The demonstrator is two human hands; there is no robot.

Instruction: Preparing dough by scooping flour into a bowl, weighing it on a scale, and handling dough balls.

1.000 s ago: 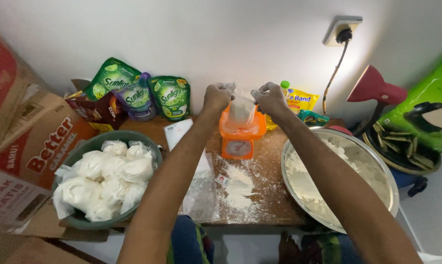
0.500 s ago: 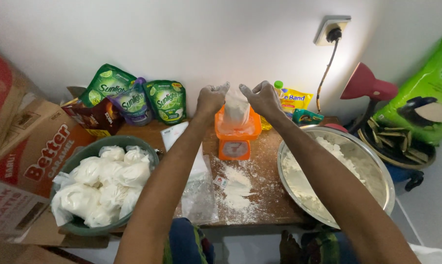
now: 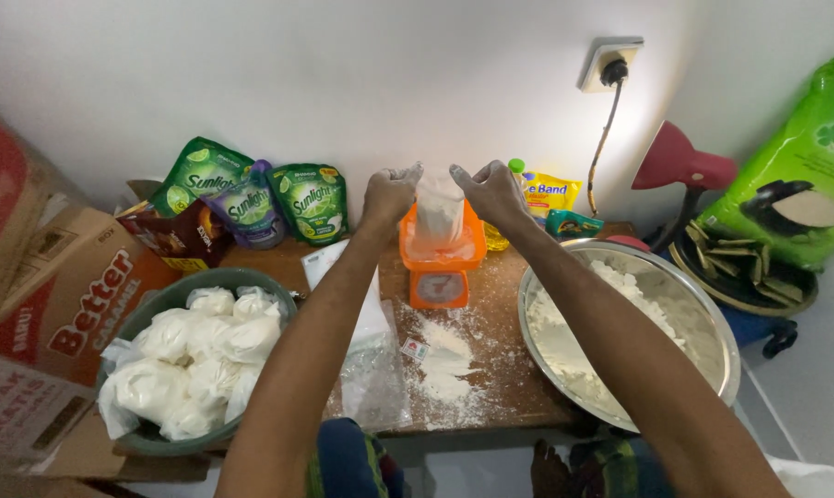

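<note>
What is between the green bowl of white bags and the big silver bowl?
In the head view: the orange scale, spilled flour and clear plastic bags on the wooden table.

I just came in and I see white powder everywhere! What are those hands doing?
A person is holding a small clear bag of white flour with both hands, the left hand and the right hand, as it sits on an orange kitchen scale. To the right, a big metal bowl holds loose flour. To the left, a green bowl is piled with filled bags. Flour is spilled on the wooden table.
</note>
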